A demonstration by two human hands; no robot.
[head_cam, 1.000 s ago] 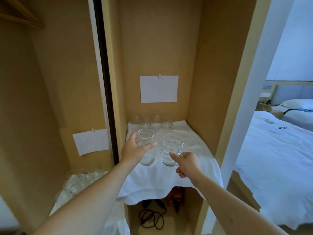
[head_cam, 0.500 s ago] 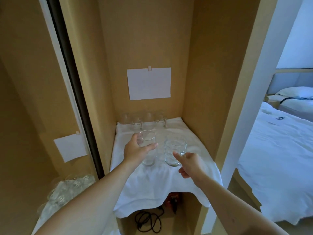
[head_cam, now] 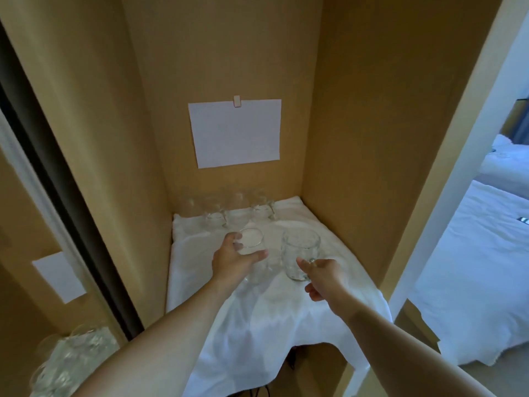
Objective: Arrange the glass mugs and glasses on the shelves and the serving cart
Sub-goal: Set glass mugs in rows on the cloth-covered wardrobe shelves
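Both arms reach into a wooden alcove whose shelf is draped with a white cloth [head_cam: 257, 319]. Left hand [head_cam: 232, 260] wraps fingers and thumb around a plain glass [head_cam: 251, 247], held upright above the cloth, left of centre. Right hand [head_cam: 322, 275] grips the handle of a dimpled glass mug [head_cam: 300, 257], fingers curled round it, thumb pointing toward the mug body; mug upright, just right of the glass, the two close but apparently apart. Cannot tell whether either base touches the cloth yet. A row of clear glassware [head_cam: 229, 209] stands along the far edge of the shelf against the back wall, below a blank sheet of paper [head_cam: 235, 133]. More glassware [head_cam: 71, 359], blurred, sits at the near left on a lower surface. Judgement: step in hand is setting both pieces down in front of the far row. To do it well: keep both upright, lower them straight down, hold the gap between them so glass does not knock glass, and stop short of the far row. The cloth is rumpled and hangs off the near edge, so place well in from that edge, test that each base sits flat before releasing, and turn the mug handle to match its neighbours.
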